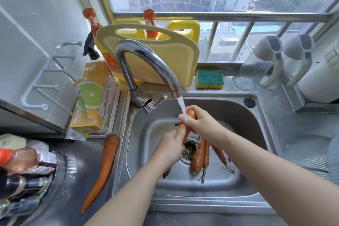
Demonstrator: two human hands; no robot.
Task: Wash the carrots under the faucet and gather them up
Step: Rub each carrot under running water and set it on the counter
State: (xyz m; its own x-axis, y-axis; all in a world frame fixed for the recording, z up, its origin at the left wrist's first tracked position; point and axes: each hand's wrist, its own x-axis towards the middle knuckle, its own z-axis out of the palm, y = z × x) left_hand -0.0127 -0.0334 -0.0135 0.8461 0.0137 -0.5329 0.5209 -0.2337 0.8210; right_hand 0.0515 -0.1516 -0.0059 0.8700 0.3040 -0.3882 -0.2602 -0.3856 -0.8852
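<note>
Both hands [185,134] on carrot [190,114] w/ faucet [146,60] water

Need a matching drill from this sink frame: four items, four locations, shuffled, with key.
Items:
1. long orange carrot
2. green-and-yellow sponge
3. pale yellow plastic cutting board
4. bunch of orange carrots

Locations:
A. on the ledge behind the steel sink
B. standing upright behind the chrome faucet
C. on the counter left of the sink
D. in the sink by the drain

Pairs: 1-C, 2-A, 3-B, 4-D

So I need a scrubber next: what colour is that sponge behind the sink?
The sponge is green on top, yellow beneath; the head view shows it.
</note>
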